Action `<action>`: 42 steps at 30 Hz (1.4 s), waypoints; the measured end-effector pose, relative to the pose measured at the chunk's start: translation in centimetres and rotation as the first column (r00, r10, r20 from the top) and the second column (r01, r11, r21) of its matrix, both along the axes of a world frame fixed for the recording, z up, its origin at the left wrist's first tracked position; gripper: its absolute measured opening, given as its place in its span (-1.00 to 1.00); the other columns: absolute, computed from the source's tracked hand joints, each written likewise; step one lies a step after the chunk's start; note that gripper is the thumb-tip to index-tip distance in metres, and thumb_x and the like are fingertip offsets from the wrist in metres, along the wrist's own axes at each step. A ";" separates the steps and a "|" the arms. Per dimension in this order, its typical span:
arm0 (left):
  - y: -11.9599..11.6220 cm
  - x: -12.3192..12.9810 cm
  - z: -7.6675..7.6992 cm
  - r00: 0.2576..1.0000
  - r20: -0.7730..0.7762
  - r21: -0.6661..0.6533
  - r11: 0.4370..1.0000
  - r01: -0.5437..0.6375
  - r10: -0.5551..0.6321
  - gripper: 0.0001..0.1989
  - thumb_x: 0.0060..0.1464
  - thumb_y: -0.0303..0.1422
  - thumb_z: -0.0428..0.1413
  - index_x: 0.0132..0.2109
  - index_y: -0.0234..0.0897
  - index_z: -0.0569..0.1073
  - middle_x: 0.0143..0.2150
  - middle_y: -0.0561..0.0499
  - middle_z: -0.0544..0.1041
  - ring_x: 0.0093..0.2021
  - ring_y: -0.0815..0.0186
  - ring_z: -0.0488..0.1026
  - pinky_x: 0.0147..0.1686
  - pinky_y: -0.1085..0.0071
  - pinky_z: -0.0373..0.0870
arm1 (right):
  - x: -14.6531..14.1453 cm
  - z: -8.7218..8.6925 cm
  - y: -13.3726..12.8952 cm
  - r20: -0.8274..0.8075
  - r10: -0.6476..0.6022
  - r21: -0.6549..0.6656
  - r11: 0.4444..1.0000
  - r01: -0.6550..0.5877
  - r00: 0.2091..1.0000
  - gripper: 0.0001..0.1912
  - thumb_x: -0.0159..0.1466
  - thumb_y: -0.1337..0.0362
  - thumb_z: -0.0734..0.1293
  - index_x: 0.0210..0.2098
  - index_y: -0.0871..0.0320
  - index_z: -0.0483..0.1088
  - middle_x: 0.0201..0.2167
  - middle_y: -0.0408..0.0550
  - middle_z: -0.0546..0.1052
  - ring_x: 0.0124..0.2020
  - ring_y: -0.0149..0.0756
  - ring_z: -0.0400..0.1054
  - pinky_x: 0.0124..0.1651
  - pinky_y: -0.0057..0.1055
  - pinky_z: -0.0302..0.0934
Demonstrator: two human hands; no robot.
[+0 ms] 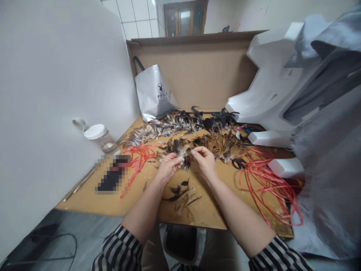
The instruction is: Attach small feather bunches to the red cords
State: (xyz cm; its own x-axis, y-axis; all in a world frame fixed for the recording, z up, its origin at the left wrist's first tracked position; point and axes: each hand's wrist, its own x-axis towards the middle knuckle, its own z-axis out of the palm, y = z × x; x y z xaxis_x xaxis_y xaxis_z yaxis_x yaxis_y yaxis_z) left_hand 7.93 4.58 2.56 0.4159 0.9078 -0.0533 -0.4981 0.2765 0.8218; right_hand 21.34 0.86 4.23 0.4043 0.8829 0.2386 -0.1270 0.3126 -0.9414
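The left hand (169, 166) pinches the base of a small feather tuft (184, 151) between thumb and forefinger, while the right hand (205, 161) sits just beside it, its thumb and forefinger drawn close at the tuft's right edge; whether they clamp a feather I cannot tell. The tuft lies between the two hands, nearer the left, and its long axis seems to run from the left fingertips away from the body and a little rightward, so the right fingertips come at it from the side. Just beyond and right of the grip lie brown feathers (222, 146) on the table (208, 215); nearer the body are loose dark feathers (176, 196). Of the containers, a lidded clear jar (102, 140) stands well to the left of the grip, with something low inside that is too blurred to name. A silver bag (153, 96) leans beyond the grip to the left, its contents hidden. Below the grip, past the table's near edge, is a bin (165, 246) with a dark interior whose contents cannot be made out.
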 end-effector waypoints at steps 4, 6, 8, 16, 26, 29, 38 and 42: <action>0.3 0.2 -0.4 0.995 -0.057 0.040 0.996 -0.078 0.081 -0.68 -0.33 -0.41 0.27 -0.43 -0.34 0.27 -0.60 0.11 0.41 -0.61 0.51 0.34 -0.61 0.62 0.22 | -0.5 0.1 -0.5 0.301 -0.033 0.079 0.997 0.009 0.953 -0.87 0.04 0.23 0.31 -0.51 0.19 0.37 -0.56 -0.15 0.38 -0.54 -0.46 0.18 -0.46 -0.50 0.10; 0.4 0.3 -0.6 0.991 -0.091 0.078 0.993 -0.094 0.101 -0.67 -0.34 -0.40 0.28 -0.43 -0.34 0.28 -0.60 0.11 0.41 -0.61 0.50 0.34 -0.61 0.61 0.22 | -0.8 -0.1 -0.6 0.419 -0.071 0.126 0.992 0.020 0.905 -0.88 0.06 0.25 0.29 -0.51 0.19 0.39 -0.54 -0.13 0.38 -0.53 -0.46 0.19 -0.45 -0.49 0.11; 0.4 0.4 -0.8 0.986 -0.121 0.121 0.988 -0.098 0.113 -0.69 -0.34 -0.39 0.27 -0.44 -0.34 0.30 -0.60 0.11 0.41 -0.61 0.50 0.33 -0.60 0.61 0.23 | -1.0 -0.3 -0.7 0.492 -0.122 0.160 0.986 0.048 0.862 -0.89 0.07 0.27 0.28 -0.50 0.18 0.40 -0.53 -0.13 0.37 -0.54 -0.46 0.18 -0.46 -0.50 0.11; 0.1 0.5 -0.5 0.959 -0.235 0.246 0.964 -0.097 0.157 -0.73 -0.36 -0.37 0.28 -0.50 -0.37 0.35 -0.60 0.11 0.41 -0.63 0.52 0.29 -0.59 0.57 0.25 | -0.5 -0.6 -0.4 0.562 -0.173 0.152 0.983 0.104 0.809 -0.90 0.03 0.31 0.28 -0.57 0.19 0.37 -0.60 -0.17 0.32 -0.60 -0.48 0.13 -0.52 -0.51 0.06; 0.0 0.5 -0.4 0.964 -0.219 0.233 0.968 -0.095 0.148 -0.74 -0.31 -0.35 0.26 -0.48 -0.37 0.36 -0.59 0.09 0.42 -0.60 0.50 0.33 -0.55 0.57 0.28 | -0.5 -0.8 -0.2 0.524 -0.153 0.092 0.988 0.123 0.838 -0.90 0.02 0.29 0.27 -0.50 0.20 0.37 -0.55 -0.14 0.37 -0.59 -0.48 0.14 -0.53 -0.52 0.07; -0.1 0.4 -0.2 0.956 -0.242 0.260 0.960 -0.099 0.164 -0.75 -0.32 -0.36 0.27 -0.48 -0.37 0.38 -0.61 0.10 0.41 -0.62 0.52 0.30 -0.56 0.57 0.27 | -0.5 -0.7 -0.3 0.521 -0.146 0.090 0.989 0.117 0.841 -0.90 0.00 0.30 0.27 -0.53 0.21 0.38 -0.57 -0.14 0.36 -0.60 -0.48 0.14 -0.53 -0.52 0.06; -0.2 0.2 -0.4 0.995 -0.101 0.053 0.999 -0.015 0.021 -0.77 -0.30 -0.43 0.26 -0.45 -0.37 0.37 -0.56 0.07 0.45 -0.56 0.49 0.38 -0.55 0.60 0.29 | -0.2 -0.7 0.3 0.216 0.092 -0.099 0.993 -0.072 0.972 -0.89 -0.07 0.28 0.34 -0.58 0.23 0.40 -0.62 -0.13 0.42 -0.59 -0.44 0.22 -0.47 -0.49 0.12; -0.1 -0.4 -0.4 0.977 0.094 -0.098 0.975 0.200 -0.191 -0.76 -0.27 -0.50 0.24 -0.36 -0.37 0.39 -0.48 0.04 0.47 -0.55 0.51 0.37 -0.56 0.63 0.28 | -0.1 -0.2 0.0 0.111 0.235 -0.077 0.971 -0.227 0.966 -0.86 -0.07 0.26 0.37 -0.52 0.21 0.45 -0.57 -0.13 0.46 -0.52 -0.42 0.28 -0.37 -0.46 0.17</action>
